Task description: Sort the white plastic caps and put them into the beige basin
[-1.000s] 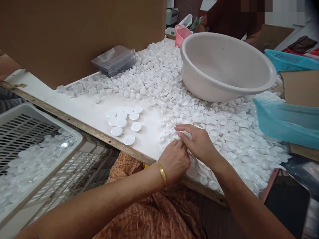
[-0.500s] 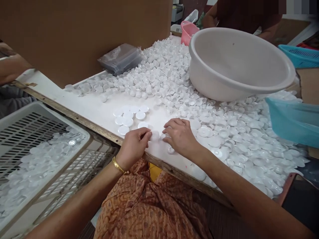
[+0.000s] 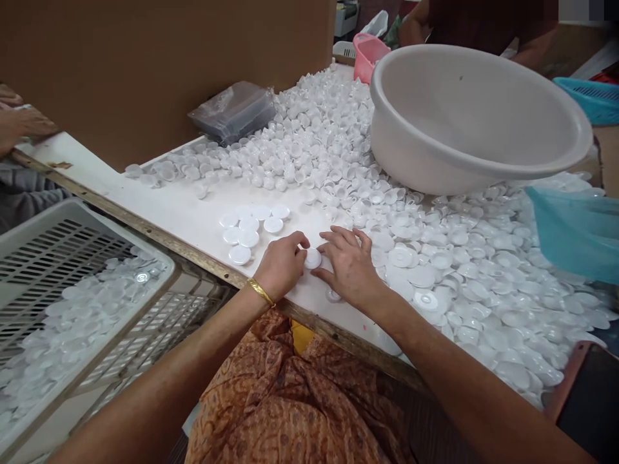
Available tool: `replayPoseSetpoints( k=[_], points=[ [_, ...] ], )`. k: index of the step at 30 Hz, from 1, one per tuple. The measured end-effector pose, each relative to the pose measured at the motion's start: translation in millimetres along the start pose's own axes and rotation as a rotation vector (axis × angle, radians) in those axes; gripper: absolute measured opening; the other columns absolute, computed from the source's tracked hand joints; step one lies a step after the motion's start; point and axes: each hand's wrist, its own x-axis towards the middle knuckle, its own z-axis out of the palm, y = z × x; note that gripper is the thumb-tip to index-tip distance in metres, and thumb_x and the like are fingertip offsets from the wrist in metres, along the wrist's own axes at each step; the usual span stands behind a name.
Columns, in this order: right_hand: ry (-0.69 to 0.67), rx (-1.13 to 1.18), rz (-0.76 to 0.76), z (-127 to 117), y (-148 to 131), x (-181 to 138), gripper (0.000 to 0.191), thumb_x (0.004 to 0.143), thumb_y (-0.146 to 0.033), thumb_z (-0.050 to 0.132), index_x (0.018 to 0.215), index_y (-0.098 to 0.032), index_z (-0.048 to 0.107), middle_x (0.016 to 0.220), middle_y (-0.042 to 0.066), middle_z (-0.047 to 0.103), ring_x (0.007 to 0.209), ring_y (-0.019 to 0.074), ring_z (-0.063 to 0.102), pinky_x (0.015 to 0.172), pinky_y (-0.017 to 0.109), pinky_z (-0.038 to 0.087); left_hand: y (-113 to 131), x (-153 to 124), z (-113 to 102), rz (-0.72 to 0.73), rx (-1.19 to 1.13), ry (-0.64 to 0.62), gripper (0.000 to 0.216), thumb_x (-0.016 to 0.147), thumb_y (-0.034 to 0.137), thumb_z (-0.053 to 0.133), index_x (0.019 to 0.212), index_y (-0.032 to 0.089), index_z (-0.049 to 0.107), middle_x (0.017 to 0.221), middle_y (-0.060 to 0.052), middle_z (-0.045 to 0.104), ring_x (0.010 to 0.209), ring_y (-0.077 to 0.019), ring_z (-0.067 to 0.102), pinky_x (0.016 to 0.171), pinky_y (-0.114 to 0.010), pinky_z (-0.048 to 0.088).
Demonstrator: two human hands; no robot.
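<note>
Now we pinch a white cap (image 3: 313, 258) in our left hand (image 3: 281, 265), nearer us than the basin (image 3: 425, 158), our loosely parted right hand (image 3: 351, 267) having drawn closer, so both attend one piece.

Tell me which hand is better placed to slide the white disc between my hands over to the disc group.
Probably your left hand: it is right at the white disc and nearer the disc group. Your right hand is on the disc's other side, next to the big pile.
</note>
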Motion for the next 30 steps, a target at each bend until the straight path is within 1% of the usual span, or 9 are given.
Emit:
replayPoseSetpoints(
  k=[5,8,12,16,21,23,26,28,30],
  points=[
    [0.079,0.036,-0.008,-7.4,1.8,-1.6,0.036,0.080,-0.030,0.057,0.114,-0.019,0.051,0.116,0.008,0.057,0.114,0.0239,0.045,0.101,0.047,0.016,-0.4,5.4,-12.4,-0.098,-0.415,0.017,0.012,0.074,0.021,0.050,0.084,0.016,0.055,0.047,0.004,0.053,0.043,-0.0099,0.047,0.045,-0.021,0.037],
    [0.125,0.048,0.002,-9.5,2.3,-1.7,0.038,0.081,-0.030,0.056,0.116,-0.018,0.049,0.112,0.008,0.059,0.109,0.0232,0.049,0.100,0.047,0.017,-0.3,8.8,-15.1,-0.137,-0.468,0.039,0.012,0.072,0.019,0.052,0.082,0.016,0.055,0.045,0.004,0.053,0.041,-0.0092,0.045,0.042,-0.020,0.035],
    [0.114,0.025,-0.048,-8.6,0.7,-2.9,0.028,0.082,-0.027,0.056,0.108,-0.021,0.054,0.112,0.006,0.060,0.110,0.0226,0.048,0.101,0.047,0.016,-1.2,7.2,-8.0,-0.124,-0.297,0.004,0.010,0.073,0.018,0.049,0.081,0.017,0.055,0.045,0.004,0.054,0.042,-0.0098,0.048,0.045,-0.020,0.037],
    [0.100,-0.021,-0.095,-3.8,-0.8,-4.0,0.017,0.081,-0.025,0.056,0.097,-0.021,0.060,0.112,0.004,0.061,0.111,0.0227,0.047,0.101,0.048,0.015,-0.3,4.0,-0.4,-0.079,-0.129,0.036,0.012,0.074,0.017,0.045,0.081,0.018,0.055,0.046,0.005,0.054,0.045,-0.0107,0.051,0.051,-0.022,0.039],
    [0.114,-0.086,-0.143,0.1,1.7,-3.4,0.016,0.085,-0.021,0.049,0.093,-0.022,0.063,0.107,0.001,0.064,0.109,0.0233,0.049,0.102,0.051,0.014,0.8,5.7,4.8,-0.007,0.109,0.057,0.016,0.076,0.014,0.045,0.087,0.019,0.056,0.051,0.004,0.055,0.051,-0.0133,0.054,0.054,-0.025,0.039],
    [0.111,-0.138,-0.190,-1.2,1.8,-3.5,0.019,0.085,-0.017,0.047,0.093,-0.022,0.063,0.104,0.001,0.065,0.110,0.0231,0.048,0.103,0.051,0.014,-1.2,3.7,7.3,0.070,0.212,0.115,0.017,0.078,0.013,0.046,0.091,0.018,0.056,0.062,0.000,0.059,0.060,-0.0152,0.056,0.058,-0.026,0.041],
    [0.077,-0.212,-0.262,-4.9,-0.7,-4.9,0.022,0.084,-0.011,0.045,0.095,-0.019,0.063,0.100,0.003,0.066,0.113,0.0231,0.046,0.105,0.049,0.013,-6.6,-5.3,10.3,0.281,0.369,0.221,0.015,0.082,0.015,0.046,0.089,0.016,0.059,0.083,-0.006,0.060,0.075,-0.0167,0.058,0.065,-0.028,0.044],
    [0.057,-0.238,-0.286,-6.9,-3.4,-6.6,0.024,0.083,-0.010,0.044,0.098,-0.017,0.062,0.102,0.005,0.065,0.115,0.0234,0.045,0.106,0.049,0.014,-10.3,-13.0,10.7,0.419,0.437,0.229,0.019,0.086,0.018,0.042,0.087,0.015,0.061,0.089,-0.008,0.061,0.079,-0.0167,0.058,0.069,-0.029,0.047],
    [0.042,-0.250,-0.298,-7.8,-6.3,-8.4,0.027,0.083,-0.010,0.043,0.102,-0.015,0.061,0.106,0.007,0.063,0.117,0.0237,0.043,0.107,0.050,0.014,-13.2,-19.5,9.6,0.525,0.506,0.225,0.023,0.088,0.019,0.040,0.091,0.013,0.061,0.094,-0.010,0.061,0.084,-0.0182,0.058,0.073,-0.031,0.049]
  ],
)
